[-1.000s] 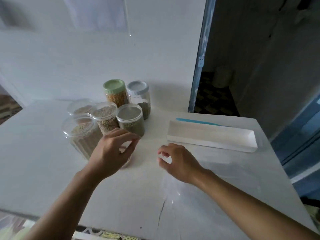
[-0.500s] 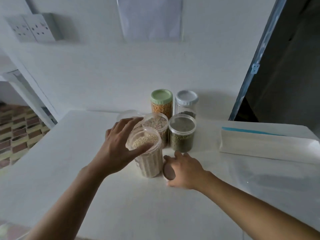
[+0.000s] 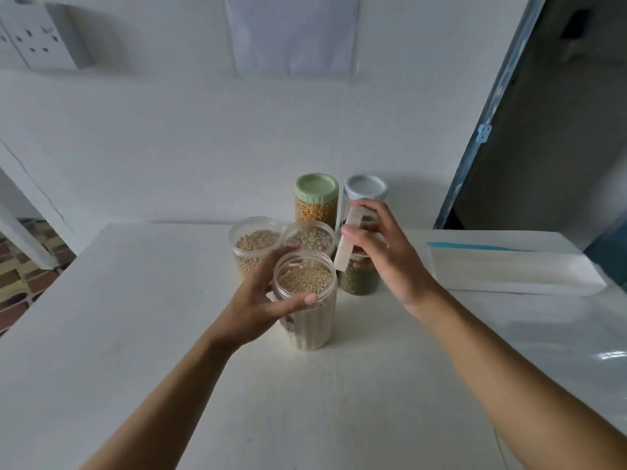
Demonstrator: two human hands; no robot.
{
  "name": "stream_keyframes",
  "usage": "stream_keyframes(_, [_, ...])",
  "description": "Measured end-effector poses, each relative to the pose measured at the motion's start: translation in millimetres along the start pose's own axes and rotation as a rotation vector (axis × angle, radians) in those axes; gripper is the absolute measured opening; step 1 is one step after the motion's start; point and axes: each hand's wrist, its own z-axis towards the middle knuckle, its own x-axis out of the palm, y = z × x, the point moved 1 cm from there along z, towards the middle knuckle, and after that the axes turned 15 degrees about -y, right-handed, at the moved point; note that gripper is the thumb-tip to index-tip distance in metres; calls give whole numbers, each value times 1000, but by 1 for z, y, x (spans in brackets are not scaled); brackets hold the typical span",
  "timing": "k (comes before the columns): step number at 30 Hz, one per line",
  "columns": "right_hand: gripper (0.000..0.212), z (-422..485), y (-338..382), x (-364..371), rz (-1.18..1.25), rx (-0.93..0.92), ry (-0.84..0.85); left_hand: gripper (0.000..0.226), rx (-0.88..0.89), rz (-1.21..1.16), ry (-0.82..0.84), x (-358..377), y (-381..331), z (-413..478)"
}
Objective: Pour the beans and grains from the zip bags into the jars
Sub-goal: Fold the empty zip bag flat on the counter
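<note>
A clear ribbed jar of pale grain stands open on the white table. My left hand grips it round the rim. My right hand holds a pale lid on edge, just right of and above that jar. Behind stand two more open jars, one of light beans and one of mixed grain. A jar of green beans is partly hidden by my right hand. At the back are a green-lidded jar and a white-lidded jar.
An empty white zip bag with a blue seal lies flat at the right. The wall rises close behind the jars. A dark doorway opens at the far right, and tiled floor shows past the table's left edge.
My right hand has lifted the lid off the table and raised it beside the grain jar. My left hand keeps its grip on the jar's rim.
</note>
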Motion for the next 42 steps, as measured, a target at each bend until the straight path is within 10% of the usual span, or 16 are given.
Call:
stream_keyframes(6, [57,-15,-9,32,253,-145,-8,76,8,-46,17,4,6,0])
stream_keyframes(14, [43,-15,-13,34,-377,-493,251,84,-29,-169,-48,13,19,-4])
stream_keyframes(23, [68,17,30,48,-706,-386,665,82,-51,-227,-29,18,25,-1])
stream_keyframes(31, [102,-1,44,60,-1393,-616,356,74,-107,-267,-15,20,28,0])
stream_keyframes(34, [86,5,48,51,-1331,-573,277,81,-87,-246,-32,18,26,-1])
stream_keyframes(39, [58,12,42,46,-793,-351,741,85,-38,-219,7,21,33,2])
stream_keyframes(42, [58,9,36,48,-900,-418,574,83,-25,-215,21,21,33,3])
